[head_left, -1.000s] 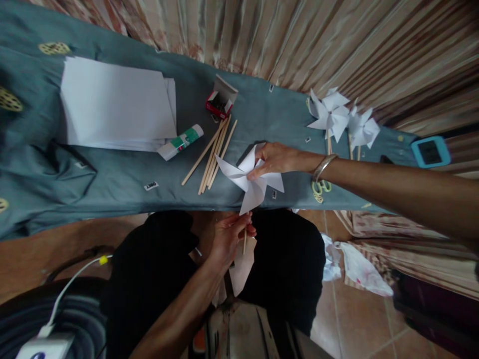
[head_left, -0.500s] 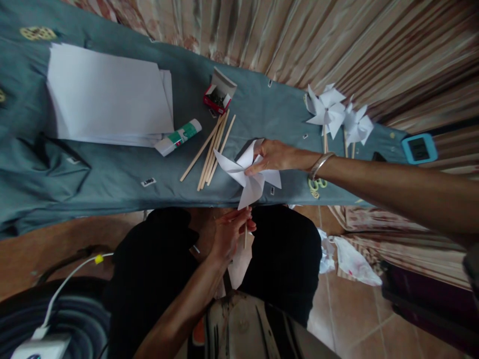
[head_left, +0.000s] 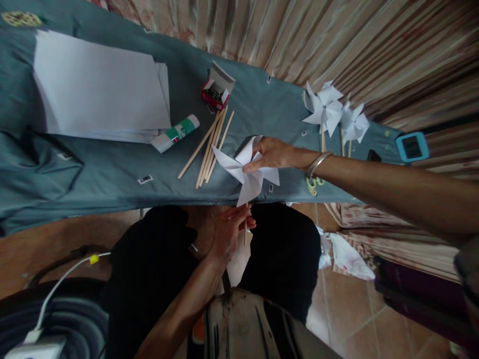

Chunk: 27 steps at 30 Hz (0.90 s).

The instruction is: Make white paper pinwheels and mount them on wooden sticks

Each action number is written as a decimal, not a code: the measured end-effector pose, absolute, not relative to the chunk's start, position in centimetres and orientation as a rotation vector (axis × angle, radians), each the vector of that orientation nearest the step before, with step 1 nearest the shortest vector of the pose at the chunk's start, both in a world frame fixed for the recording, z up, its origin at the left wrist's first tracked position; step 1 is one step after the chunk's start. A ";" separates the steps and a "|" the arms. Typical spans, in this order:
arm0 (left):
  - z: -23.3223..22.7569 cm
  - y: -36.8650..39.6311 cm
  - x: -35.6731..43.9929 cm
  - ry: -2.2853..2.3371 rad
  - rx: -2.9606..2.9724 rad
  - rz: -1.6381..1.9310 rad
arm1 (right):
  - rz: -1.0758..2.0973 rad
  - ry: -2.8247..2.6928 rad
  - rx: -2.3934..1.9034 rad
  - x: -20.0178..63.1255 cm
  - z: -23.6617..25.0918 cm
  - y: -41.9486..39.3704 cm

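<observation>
The right hand (head_left: pixel 271 153) presses its fingertips on the centre of a white folded-paper pinwheel (head_left: pixel 247 172) lying at the near edge of the worktop (head_left: pixel 112 169), which is draped in teal cloth, apparently to keep the folded points gathered flat. Below that edge, the left hand (head_left: pixel 228 232) pinches a thin wooden stick (head_left: pixel 245 232) upright, its grip closed on it just under the pinwheel's lowest blade. Spare wooden sticks (head_left: pixel 209 147), a glue stick (head_left: pixel 175 133) and a stack of white paper (head_left: pixel 97 89) lie within reach farther along the worktop.

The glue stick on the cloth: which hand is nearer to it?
Left. The left hand holds a stick below the table edge, below and right of the glue stick; the right hand rests farther right on the paper pinwheel.
</observation>
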<state>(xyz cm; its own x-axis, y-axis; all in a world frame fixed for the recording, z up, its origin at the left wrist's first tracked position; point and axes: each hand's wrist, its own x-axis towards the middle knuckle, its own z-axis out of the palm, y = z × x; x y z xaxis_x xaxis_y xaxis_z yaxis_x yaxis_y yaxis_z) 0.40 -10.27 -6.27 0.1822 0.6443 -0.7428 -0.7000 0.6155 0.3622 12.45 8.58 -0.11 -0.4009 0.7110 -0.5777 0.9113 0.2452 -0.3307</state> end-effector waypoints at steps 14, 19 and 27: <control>-6.5 -10.6 0.7 0.953 -0.133 0.982 | -0.879 2.145 1.582 12.4 0.6 8.3; -6.1 -10.5 0.5 0.931 -0.144 0.985 | -1.043 2.151 1.609 13.4 0.3 8.2; -4.8 -10.4 0.1 0.904 -0.066 1.037 | -1.457 2.179 1.962 15.5 0.1 6.6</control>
